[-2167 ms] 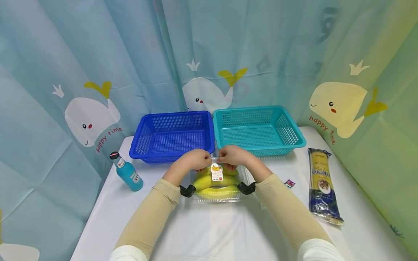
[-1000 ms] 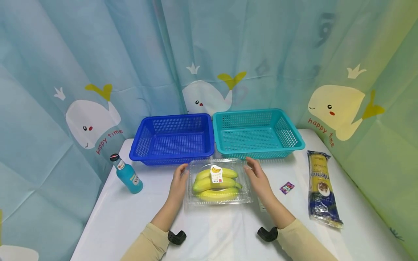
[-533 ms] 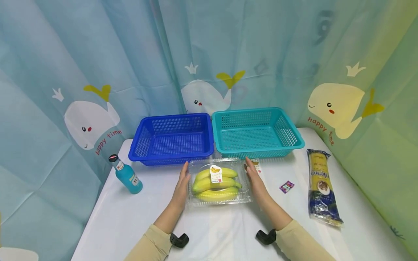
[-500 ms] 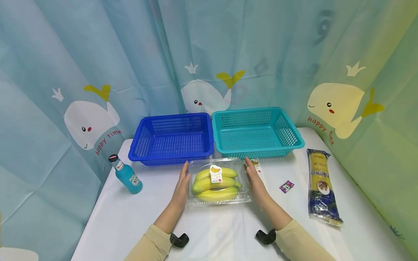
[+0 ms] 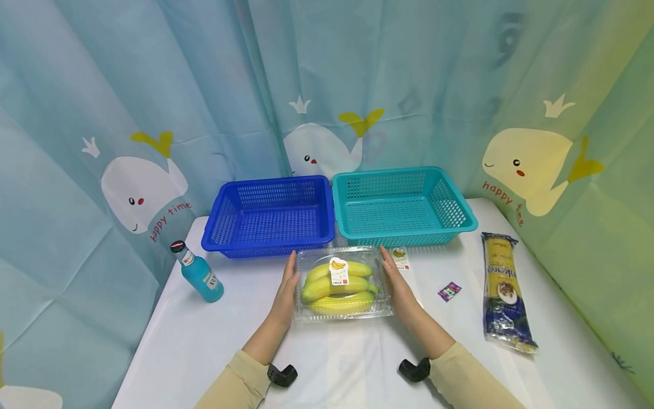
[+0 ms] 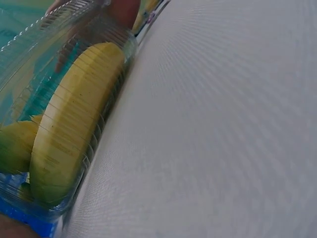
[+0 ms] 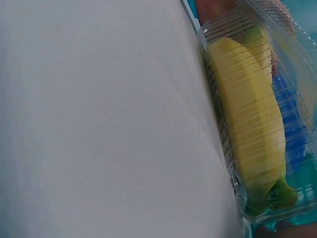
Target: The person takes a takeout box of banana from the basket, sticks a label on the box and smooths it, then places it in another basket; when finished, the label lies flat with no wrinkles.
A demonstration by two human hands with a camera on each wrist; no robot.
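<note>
A clear plastic clamshell box (image 5: 339, 312) with several bananas (image 5: 339, 284) inside sits mid-table, its lid down and a banana sticker (image 5: 339, 271) on top. My left hand (image 5: 283, 292) lies along the box's left side with fingers straight. On the opposite side my right hand (image 5: 401, 289) does the same, fingertips at the far right corner. Both wrist views show a banana (image 6: 77, 124) through the ribbed front wall; only bits of the hands appear at the frame edges there. Just beyond my right fingers lies a white card with a banana picture (image 5: 401, 259), partly hidden.
Behind the box stand a blue basket (image 5: 276, 247) and a teal basket (image 5: 409, 233), side by side and empty. A turquoise bottle (image 5: 202, 278) is at the left. To the right lie a small purple packet (image 5: 449, 291) and a long blue-and-yellow pasta bag (image 5: 506, 292).
At first both hands pinched the box's far edge. They then let go and came round to its left and right sides. In the last half second, the right hand moved slightly closer to the box.
</note>
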